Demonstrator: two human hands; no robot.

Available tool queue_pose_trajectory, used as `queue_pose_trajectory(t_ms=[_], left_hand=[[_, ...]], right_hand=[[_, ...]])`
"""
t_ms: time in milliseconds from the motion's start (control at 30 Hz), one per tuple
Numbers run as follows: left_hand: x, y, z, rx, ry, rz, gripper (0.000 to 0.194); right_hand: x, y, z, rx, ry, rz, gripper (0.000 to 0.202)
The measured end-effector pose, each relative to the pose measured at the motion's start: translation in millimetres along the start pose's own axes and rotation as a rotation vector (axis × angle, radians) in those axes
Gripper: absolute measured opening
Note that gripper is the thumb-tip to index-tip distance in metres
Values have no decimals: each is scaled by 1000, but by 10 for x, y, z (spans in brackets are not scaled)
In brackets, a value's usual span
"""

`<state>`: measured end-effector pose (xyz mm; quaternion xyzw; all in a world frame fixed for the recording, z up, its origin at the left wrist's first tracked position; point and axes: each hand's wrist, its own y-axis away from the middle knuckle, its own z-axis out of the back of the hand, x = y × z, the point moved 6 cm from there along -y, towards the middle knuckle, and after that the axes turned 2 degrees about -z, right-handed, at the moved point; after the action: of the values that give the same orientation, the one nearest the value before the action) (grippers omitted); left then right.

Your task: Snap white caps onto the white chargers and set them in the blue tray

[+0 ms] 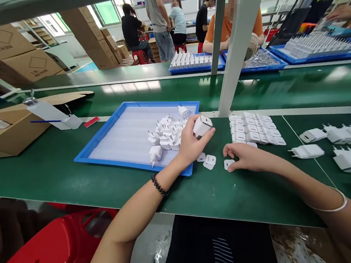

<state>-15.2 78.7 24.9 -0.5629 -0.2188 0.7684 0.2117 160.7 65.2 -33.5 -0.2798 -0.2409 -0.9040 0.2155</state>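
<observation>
My left hand (191, 143) holds a white charger housing (202, 126) above the right edge of the blue tray (99, 130). Inside that tray lie several white chargers (167, 133) with metal pins. On the green table, my right hand (240, 156) has its thumb and fingertips around a small white cover (229, 164); whether it is gripped is hard to make out. More small white covers (210, 161) lie between my hands. Behind my right hand stand rows of stacked white covers (254, 129).
White chargers (307, 151) are laid out at the right. A metal post (238, 51) rises behind the table's work area. An open cardboard box (17, 135) and a dispenser bottle (47, 113) are at the left. Several people sit or stand beyond the green belt (130, 85).
</observation>
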Motion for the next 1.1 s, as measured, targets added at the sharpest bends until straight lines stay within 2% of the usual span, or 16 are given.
queue_pose_trajectory(t_ms=[67, 167, 267, 400, 500, 633, 700, 767, 833, 900, 1000, 1100], left_hand=[[-53, 62, -85, 49, 2, -18, 32], [-50, 161, -205, 107, 62, 67, 35], [-2, 221, -291, 159, 154, 176, 40], [28, 198, -271, 153, 223, 203, 42], [23, 175, -240, 186, 305, 194, 42], [-38, 195, -267, 301, 362, 175, 36], [-76, 211, -292, 334, 301, 144, 35], [-92, 232, -318, 345, 237, 132, 32], [-62, 267, -359, 373, 228, 188, 31], [-4, 314, -409, 429, 265, 295, 33], [47, 356, -466, 510, 406, 432, 34], [61, 334, -483, 534, 534, 493, 35]], right_hand=[[14, 8, -27, 8, 22, 24, 22], [30, 46, -20, -4, -82, 99, 20], [2, 98, 49, -61, -470, 120, 31], [-60, 130, 74, -74, -1156, 82, 37], [-85, 139, 29, -42, -1408, 19, 39], [-65, 165, 47, -66, -1420, 29, 32], [-50, 186, 93, -119, -1423, 55, 28], [-32, 205, 124, -146, -1437, 64, 34], [-20, 220, 130, -139, -1442, 48, 41], [-24, 229, 121, -131, -1425, 11, 35], [-25, 233, 94, -105, -1408, -25, 27], [-16, 240, 105, -122, -1408, -2, 28]])
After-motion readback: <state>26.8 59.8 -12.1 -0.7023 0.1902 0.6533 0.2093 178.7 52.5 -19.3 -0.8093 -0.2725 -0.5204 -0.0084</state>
